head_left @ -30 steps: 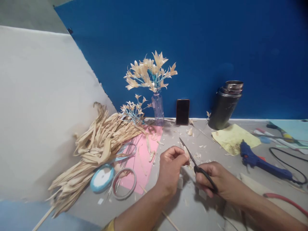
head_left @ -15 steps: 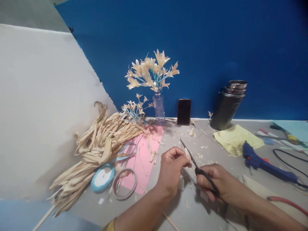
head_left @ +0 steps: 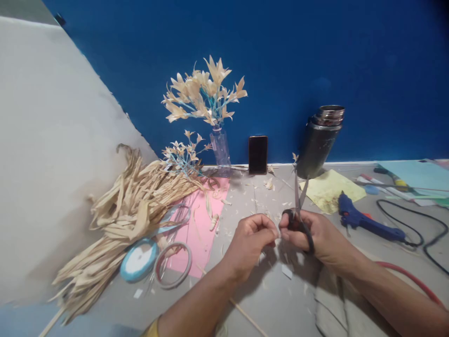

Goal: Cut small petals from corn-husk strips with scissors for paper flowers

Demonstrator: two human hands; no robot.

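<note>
Scissors (head_left: 300,199) are held in my right hand (head_left: 315,234), blades pointing up and spread apart, fingers closed round the dark handles. My left hand (head_left: 250,238) is pinched shut just to the left, on a small pale piece of dried husk (head_left: 278,232) that is mostly hidden by the fingertips. The right thumb and index fingertip come close to that piece; I cannot tell if they touch it. Beneath both hands, pale scraps and a small white square (head_left: 286,271) lie on the grey table (head_left: 245,304).
On the left lie a dried husk bundle (head_left: 140,206), blue ribbon roll (head_left: 139,260), tape roll (head_left: 158,274) and pink sheet (head_left: 203,234). Behind stand husk flowers (head_left: 201,91) in a clear bottle (head_left: 220,150), a phone (head_left: 257,155) and a flask (head_left: 319,145). A blue glue gun (head_left: 368,222) lies right.
The scissors have swung from pointing left at the husk piece to pointing upward, and their blades have spread. My right fingertips have come nearer my left hand. The view has shifted slightly.
</note>
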